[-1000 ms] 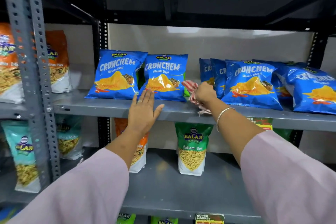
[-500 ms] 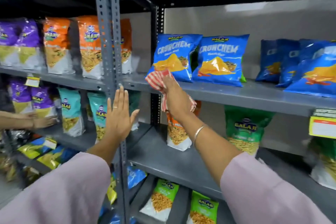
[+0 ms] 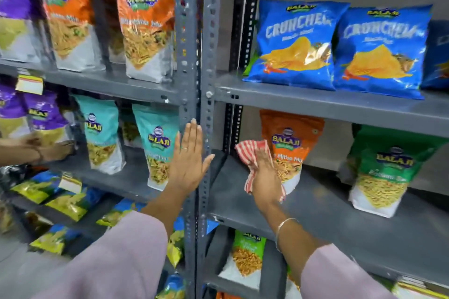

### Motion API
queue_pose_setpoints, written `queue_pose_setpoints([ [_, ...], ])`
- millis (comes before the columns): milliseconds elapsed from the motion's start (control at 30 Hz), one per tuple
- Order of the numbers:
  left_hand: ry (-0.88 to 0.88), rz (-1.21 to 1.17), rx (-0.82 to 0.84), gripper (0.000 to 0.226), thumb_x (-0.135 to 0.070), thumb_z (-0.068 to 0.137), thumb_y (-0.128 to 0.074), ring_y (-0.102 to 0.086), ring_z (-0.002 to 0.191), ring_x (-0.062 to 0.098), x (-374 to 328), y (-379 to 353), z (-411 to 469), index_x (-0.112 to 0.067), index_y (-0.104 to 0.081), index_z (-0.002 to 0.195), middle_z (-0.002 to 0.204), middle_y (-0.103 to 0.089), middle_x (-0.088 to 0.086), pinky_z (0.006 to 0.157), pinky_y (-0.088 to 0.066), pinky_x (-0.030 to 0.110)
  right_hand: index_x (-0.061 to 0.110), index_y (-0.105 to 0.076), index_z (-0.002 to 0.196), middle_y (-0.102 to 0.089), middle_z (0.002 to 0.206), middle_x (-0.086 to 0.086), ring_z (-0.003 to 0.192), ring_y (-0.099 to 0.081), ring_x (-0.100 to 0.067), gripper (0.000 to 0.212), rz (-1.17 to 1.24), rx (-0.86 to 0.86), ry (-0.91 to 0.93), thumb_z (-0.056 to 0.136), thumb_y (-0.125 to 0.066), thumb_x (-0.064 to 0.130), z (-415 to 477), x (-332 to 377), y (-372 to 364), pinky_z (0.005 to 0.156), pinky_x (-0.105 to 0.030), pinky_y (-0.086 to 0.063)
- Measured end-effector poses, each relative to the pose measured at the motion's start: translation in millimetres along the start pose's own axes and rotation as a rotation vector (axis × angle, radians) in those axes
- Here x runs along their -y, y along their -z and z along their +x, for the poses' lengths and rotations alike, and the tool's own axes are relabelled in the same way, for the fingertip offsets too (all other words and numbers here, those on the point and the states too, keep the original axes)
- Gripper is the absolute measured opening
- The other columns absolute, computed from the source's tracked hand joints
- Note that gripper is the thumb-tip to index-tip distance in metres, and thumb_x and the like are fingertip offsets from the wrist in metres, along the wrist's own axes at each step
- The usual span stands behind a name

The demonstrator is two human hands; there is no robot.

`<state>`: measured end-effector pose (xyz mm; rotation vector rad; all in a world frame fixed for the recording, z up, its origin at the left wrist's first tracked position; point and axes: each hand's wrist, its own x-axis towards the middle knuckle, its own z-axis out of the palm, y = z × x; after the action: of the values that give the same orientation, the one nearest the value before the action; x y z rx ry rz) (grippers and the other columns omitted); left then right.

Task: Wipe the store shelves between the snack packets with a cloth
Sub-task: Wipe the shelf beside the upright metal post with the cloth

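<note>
My right hand [image 3: 264, 177] holds a red-and-white striped cloth [image 3: 252, 155] over the left end of the lower grey shelf [image 3: 340, 221], just in front of an orange Balaji packet [image 3: 291, 138]. My left hand [image 3: 188, 162] is open and flat, fingers up, in front of the grey slotted upright [image 3: 206, 80]. Two blue Crunchem packets [image 3: 296, 43] lean on the shelf above [image 3: 328, 104]. A green Balaji packet [image 3: 381, 172] stands to the right on the lower shelf.
Left of the upright, a second rack holds orange [image 3: 143, 22], purple [image 3: 14, 7] and teal packets [image 3: 158, 143]. Another person's hand [image 3: 46, 148] reaches in at the far left. Yellow-and-blue packets [image 3: 65, 201] lie on the low left shelves. More packets [image 3: 247, 257] sit below.
My right hand has dropped with the cloth from the Crunchem shelf to the shelf below it. The view has swung left, and my left hand now hovers by the upright.
</note>
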<state>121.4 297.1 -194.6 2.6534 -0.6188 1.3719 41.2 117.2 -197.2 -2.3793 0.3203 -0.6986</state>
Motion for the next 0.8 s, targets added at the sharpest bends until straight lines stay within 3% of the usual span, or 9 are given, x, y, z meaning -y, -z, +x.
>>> queue_pose_setpoints([
  [133, -0.043, -0.074, -0.032, 0.075, -0.046, 0.09, -0.031, 0.0, 0.141, 0.026, 2, -31, -8, -0.003, -0.002, 0.144, 0.15, -0.022, 0.022, 0.114, 0.001, 0.04, 0.013, -0.046, 0.138, -0.05, 0.142, -0.014, 0.127, -0.05, -0.034, 0.042, 0.039, 0.092, -0.052, 0.097, -0.038, 0.01, -9, -17, -22, 0.104, -0.04, -0.042],
  [167, -0.042, -0.102, -0.056, 0.076, -0.047, 0.091, -0.029, 0.0, 0.141, 0.026, 3, -37, -8, -0.003, 0.0, 0.144, 0.152, -0.017, 0.022, 0.114, 0.001, 0.039, 0.013, -0.052, 0.132, -0.056, 0.135, -0.019, 0.119, -0.055, -0.041, 0.039, -0.043, 0.085, 0.015, 0.097, -0.038, 0.021, -11, -23, -29, 0.098, -0.046, -0.046],
  [233, -0.047, -0.138, -0.101, 0.077, -0.051, 0.095, -0.021, 0.01, 0.143, 0.024, 5, -49, -9, -0.005, 0.013, 0.147, 0.156, 0.011, 0.015, 0.114, 0.003, 0.038, 0.013, -0.058, 0.124, -0.057, 0.129, -0.026, 0.114, -0.053, -0.051, 0.051, 0.041, 0.043, -0.063, 0.092, -0.036, 0.046, -9, -43, -46, 0.088, -0.051, -0.05],
  [300, -0.069, -0.148, -0.145, 0.081, -0.051, 0.094, -0.023, 0.017, 0.142, 0.021, 7, -57, -8, -0.006, 0.02, 0.145, 0.153, 0.027, 0.009, 0.115, 0.006, 0.038, 0.02, -0.06, 0.121, -0.059, 0.132, -0.018, 0.118, -0.056, -0.044, 0.054, 0.127, 0.067, -0.141, 0.087, -0.035, 0.053, -4, -55, -65, 0.085, -0.037, -0.049],
  [367, -0.081, -0.153, -0.169, 0.081, -0.052, 0.094, -0.023, 0.018, 0.142, 0.021, 9, -61, -9, -0.007, 0.021, 0.145, 0.152, 0.029, 0.008, 0.115, 0.007, 0.038, 0.023, -0.058, 0.128, -0.061, 0.134, 0.0, 0.122, -0.057, -0.022, 0.053, 0.108, 0.104, -0.207, 0.09, -0.032, 0.049, 2, -68, -89, 0.092, -0.021, -0.05],
  [467, -0.076, -0.152, -0.194, 0.077, -0.053, 0.096, -0.015, 0.019, 0.142, 0.021, 9, -66, -8, -0.006, 0.022, 0.145, 0.152, 0.03, 0.008, 0.116, 0.008, 0.037, 0.026, -0.05, 0.136, -0.05, 0.142, 0.011, 0.134, -0.044, -0.009, 0.054, 0.133, 0.203, -0.248, 0.088, -0.028, 0.036, 14, -73, -115, 0.113, -0.028, -0.038],
  [567, -0.098, -0.156, -0.212, 0.075, -0.053, 0.097, -0.009, 0.02, 0.141, 0.021, 11, -70, -8, -0.005, 0.023, 0.144, 0.151, 0.031, 0.008, 0.116, 0.009, 0.037, 0.01, -0.041, 0.142, -0.041, 0.149, -0.006, 0.139, -0.036, -0.019, 0.049, 0.073, 0.192, -0.387, 0.093, -0.043, 0.012, 23, -69, -127, 0.111, -0.008, -0.028],
  [667, -0.114, -0.149, -0.217, 0.075, -0.054, 0.096, -0.006, 0.021, 0.141, 0.022, 11, -72, -8, -0.004, 0.024, 0.144, 0.151, 0.032, 0.009, 0.116, 0.01, 0.037, 0.004, -0.026, 0.148, -0.024, 0.157, -0.015, 0.148, -0.018, -0.027, 0.071, -0.197, 0.208, -0.424, 0.086, -0.059, 0.011, 27, -71, -143, 0.123, -0.028, -0.015],
  [800, -0.117, -0.165, -0.236, 0.076, -0.054, 0.096, -0.009, 0.02, 0.141, 0.021, 12, -73, -8, -0.004, 0.023, 0.144, 0.151, 0.031, 0.008, 0.116, 0.008, 0.037, -0.002, -0.013, 0.149, -0.011, 0.159, -0.02, 0.149, -0.008, -0.032, 0.079, -0.239, 0.178, -0.471, 0.088, -0.059, 0.017, 49, -67, -169, 0.122, -0.034, -0.003],
])
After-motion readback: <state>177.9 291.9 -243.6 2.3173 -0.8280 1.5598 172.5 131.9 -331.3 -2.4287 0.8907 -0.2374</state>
